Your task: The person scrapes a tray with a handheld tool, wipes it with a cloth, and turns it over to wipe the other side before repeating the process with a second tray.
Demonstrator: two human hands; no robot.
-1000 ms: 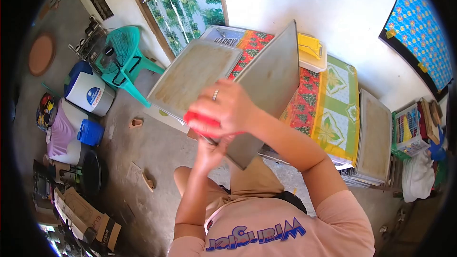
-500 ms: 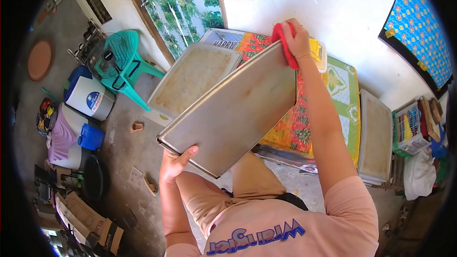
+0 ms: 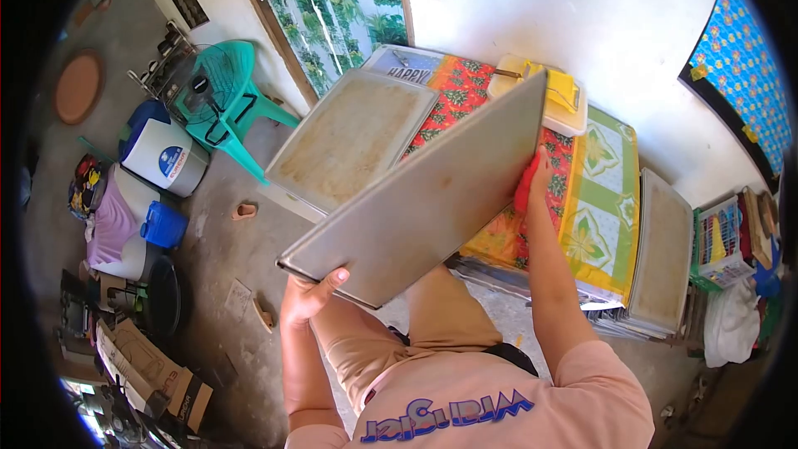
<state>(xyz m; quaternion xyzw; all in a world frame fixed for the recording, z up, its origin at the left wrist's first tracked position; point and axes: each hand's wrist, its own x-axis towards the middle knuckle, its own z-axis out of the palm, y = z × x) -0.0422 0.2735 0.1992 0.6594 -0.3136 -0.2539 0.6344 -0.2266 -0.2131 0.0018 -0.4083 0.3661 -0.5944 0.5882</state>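
A metal baking tray is held tilted in front of my body, its flat face toward me. My left hand grips its near lower-left corner, thumb on the face and the other fingers hidden behind. My right hand is closed around a red cloth, pressing it to the tray's right edge; most of those fingers are out of sight. Behind the held tray, another stained baking tray lies flat on the table's left end.
The table has a patterned cloth and bears a white container with a yellow cloth. More trays are stacked at the right, beside a plastic basket. A green chair holding a fan, and a blue jug, stand left.
My right hand and the red cloth have slid from the tray's top corner down along its right edge. My left hand keeps its grip on the lower corner.
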